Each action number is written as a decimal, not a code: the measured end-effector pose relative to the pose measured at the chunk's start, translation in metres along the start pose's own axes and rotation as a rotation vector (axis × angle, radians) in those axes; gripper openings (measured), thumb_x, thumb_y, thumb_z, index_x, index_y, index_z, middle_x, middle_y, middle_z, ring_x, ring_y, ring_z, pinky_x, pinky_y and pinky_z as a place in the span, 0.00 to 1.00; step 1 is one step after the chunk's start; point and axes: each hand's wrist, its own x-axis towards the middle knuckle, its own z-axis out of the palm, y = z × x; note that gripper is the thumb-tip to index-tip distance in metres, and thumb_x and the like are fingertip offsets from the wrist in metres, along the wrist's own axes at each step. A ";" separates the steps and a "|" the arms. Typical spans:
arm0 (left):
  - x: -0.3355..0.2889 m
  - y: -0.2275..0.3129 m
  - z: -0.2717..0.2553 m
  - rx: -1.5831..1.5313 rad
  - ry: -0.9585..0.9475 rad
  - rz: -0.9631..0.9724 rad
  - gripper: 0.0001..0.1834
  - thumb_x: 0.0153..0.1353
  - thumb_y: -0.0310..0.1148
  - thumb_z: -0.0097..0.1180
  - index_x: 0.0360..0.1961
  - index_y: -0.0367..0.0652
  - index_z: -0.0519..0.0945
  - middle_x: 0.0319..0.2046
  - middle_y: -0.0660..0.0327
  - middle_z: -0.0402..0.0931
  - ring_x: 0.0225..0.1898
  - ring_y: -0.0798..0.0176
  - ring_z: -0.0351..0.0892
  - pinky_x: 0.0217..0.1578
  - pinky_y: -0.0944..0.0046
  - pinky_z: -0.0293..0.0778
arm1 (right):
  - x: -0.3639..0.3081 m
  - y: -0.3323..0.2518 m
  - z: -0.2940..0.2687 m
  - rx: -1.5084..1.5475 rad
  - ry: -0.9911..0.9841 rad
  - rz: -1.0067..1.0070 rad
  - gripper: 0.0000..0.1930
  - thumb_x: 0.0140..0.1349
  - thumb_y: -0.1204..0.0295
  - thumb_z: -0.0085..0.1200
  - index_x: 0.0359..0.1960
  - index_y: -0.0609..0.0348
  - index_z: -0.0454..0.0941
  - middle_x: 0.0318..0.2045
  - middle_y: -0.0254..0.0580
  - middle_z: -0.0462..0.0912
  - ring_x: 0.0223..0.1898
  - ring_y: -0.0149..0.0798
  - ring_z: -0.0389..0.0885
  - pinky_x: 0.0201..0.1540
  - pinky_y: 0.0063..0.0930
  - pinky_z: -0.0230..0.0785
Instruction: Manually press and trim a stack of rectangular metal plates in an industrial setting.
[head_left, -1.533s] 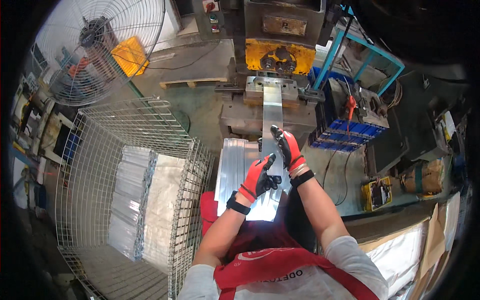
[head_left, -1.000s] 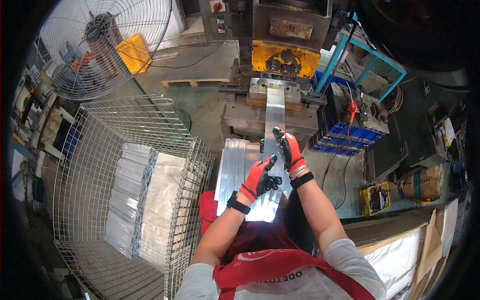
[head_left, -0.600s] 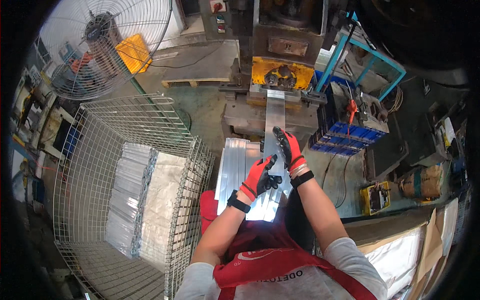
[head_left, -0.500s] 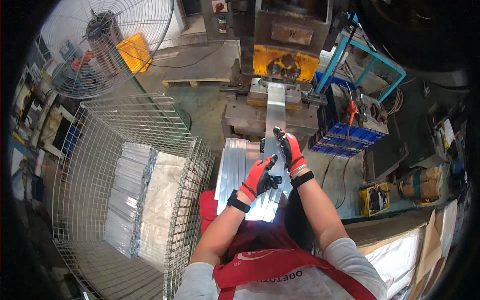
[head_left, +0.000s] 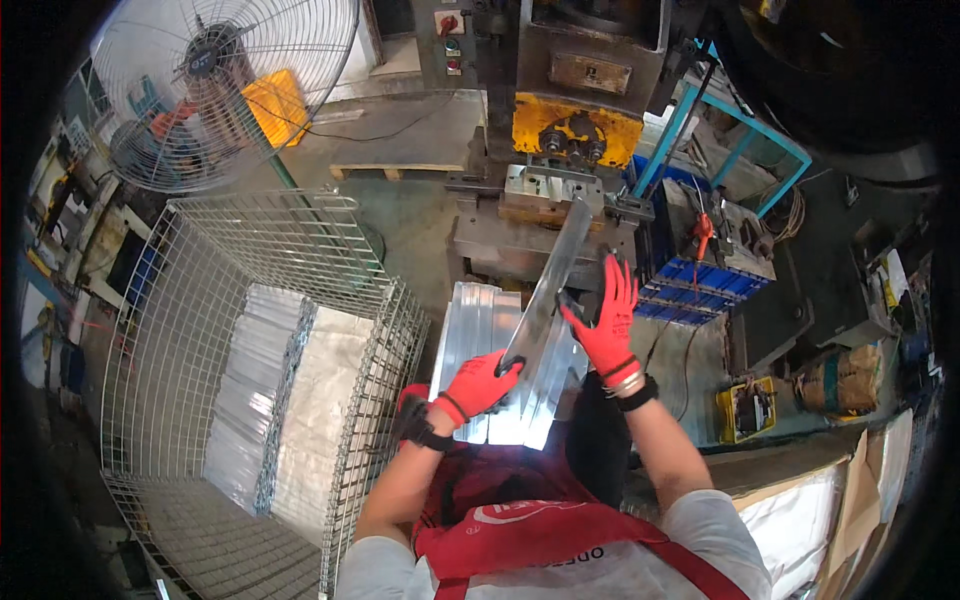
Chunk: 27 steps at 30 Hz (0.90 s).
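A long flat metal strip [head_left: 548, 295] slants up and away from me, tilted on edge above a stack of similar silvery strips [head_left: 471, 325]. Its near end is gripped by my left hand [head_left: 480, 385], in a red glove with black fingertips. Beside the strip's right edge is my right hand [head_left: 612, 325], gloved alike, fingers stretched out and thumb by the strip; I cannot tell if the thumb touches it. The strip's far end lies just in front of the metal die block [head_left: 540, 190] of a press [head_left: 590, 75], apart from its slot.
A wire mesh cage [head_left: 345, 470] with bundled strips [head_left: 255, 370] stands at left, behind it a large fan [head_left: 215, 90]. Blue crates [head_left: 690, 295] sit right of the press under a teal frame [head_left: 745, 145]. Nearer right are a yellow bin [head_left: 735, 425] and an open carton [head_left: 850, 500].
The strip has come back out of the press die and turned, its near end swinging left with my left hand. My right hand has opened and moved right.
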 end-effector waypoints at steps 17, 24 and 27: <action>-0.008 -0.037 -0.003 -0.685 0.112 -0.057 0.24 0.57 0.38 0.52 0.53 0.44 0.63 0.29 0.62 0.74 0.26 0.70 0.72 0.28 0.69 0.71 | -0.019 0.030 0.003 0.675 -0.426 0.481 0.14 0.50 0.62 0.57 0.23 0.61 0.72 0.16 0.36 0.73 0.16 0.28 0.69 0.19 0.24 0.59; 0.011 0.013 0.042 -1.421 -0.483 -0.189 0.21 0.62 0.41 0.42 0.53 0.40 0.64 0.41 0.56 0.73 0.32 0.62 0.78 0.26 0.67 0.75 | 0.017 0.047 0.061 1.025 -0.234 0.702 0.10 0.50 0.67 0.57 0.19 0.58 0.72 0.17 0.22 0.68 0.18 0.19 0.62 0.20 0.16 0.53; 0.033 0.009 0.041 -1.444 -0.492 -0.129 0.21 0.63 0.42 0.37 0.51 0.39 0.65 0.42 0.54 0.72 0.33 0.55 0.78 0.28 0.65 0.75 | 0.030 0.061 0.083 1.060 -0.259 0.721 0.07 0.52 0.69 0.56 0.24 0.60 0.76 0.22 0.23 0.73 0.23 0.19 0.66 0.25 0.15 0.58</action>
